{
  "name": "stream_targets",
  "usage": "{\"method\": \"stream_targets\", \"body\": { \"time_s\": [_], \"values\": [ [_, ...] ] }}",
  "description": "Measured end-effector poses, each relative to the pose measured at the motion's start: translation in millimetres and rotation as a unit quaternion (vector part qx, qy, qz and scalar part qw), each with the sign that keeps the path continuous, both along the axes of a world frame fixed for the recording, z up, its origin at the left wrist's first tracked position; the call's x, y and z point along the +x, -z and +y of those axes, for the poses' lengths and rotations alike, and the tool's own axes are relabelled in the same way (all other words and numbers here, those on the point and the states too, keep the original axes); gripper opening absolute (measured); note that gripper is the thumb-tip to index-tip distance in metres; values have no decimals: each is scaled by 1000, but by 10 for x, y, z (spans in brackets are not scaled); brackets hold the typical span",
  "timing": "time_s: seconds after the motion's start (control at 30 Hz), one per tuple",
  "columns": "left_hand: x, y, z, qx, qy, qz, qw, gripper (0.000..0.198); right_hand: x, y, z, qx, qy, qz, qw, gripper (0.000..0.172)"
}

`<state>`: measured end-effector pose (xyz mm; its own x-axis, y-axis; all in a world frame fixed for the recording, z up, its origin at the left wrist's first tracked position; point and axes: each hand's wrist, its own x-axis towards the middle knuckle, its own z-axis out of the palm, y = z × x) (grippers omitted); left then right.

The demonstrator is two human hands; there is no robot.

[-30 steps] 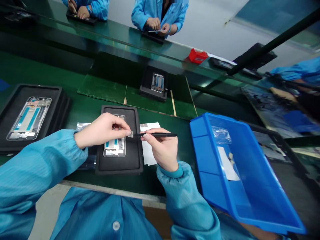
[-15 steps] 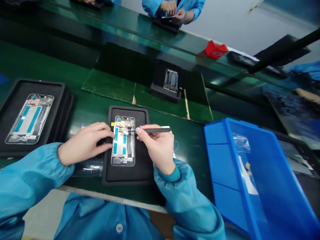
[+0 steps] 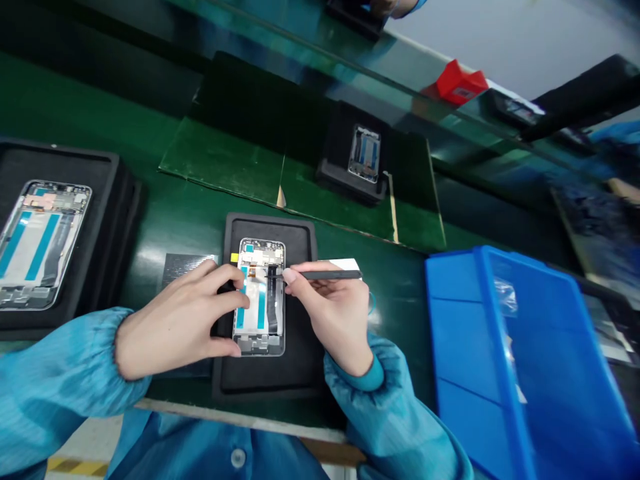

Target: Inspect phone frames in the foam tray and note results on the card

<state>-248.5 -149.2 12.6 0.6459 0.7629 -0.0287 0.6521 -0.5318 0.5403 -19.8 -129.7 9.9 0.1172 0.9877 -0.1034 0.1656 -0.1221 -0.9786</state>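
Pinch released, the left hand spreads along an opened phone, seemingly steadying it in a black tray near the table's front edge; the right hand holds tweezers over it.

no text or numbers readable anywhere.
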Motion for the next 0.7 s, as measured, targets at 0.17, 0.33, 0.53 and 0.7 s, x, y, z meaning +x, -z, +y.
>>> {"method": "stream_targets", "body": {
  "time_s": [0.17, 0.33, 0.53, 0.7],
  "values": [
    [15, 71, -63, 25, -23, -37, 999, 50, -31, 4, 9, -14, -1, -14, 1000, 12],
    [-31, 159, -18, 89, -61, -99, 989, 28, -63, 50, 5, -12, 1, -17, 1000, 12],
    [40, 168, 35, 193, -48, 35, 979, 40, -65, 59, 6, 8, 62, -15, 998, 17],
    [105, 117, 21, 198, -34, 114, 973, 44, -32, 71, 19, 9, 78, -6, 997, 17]
  ]
}}
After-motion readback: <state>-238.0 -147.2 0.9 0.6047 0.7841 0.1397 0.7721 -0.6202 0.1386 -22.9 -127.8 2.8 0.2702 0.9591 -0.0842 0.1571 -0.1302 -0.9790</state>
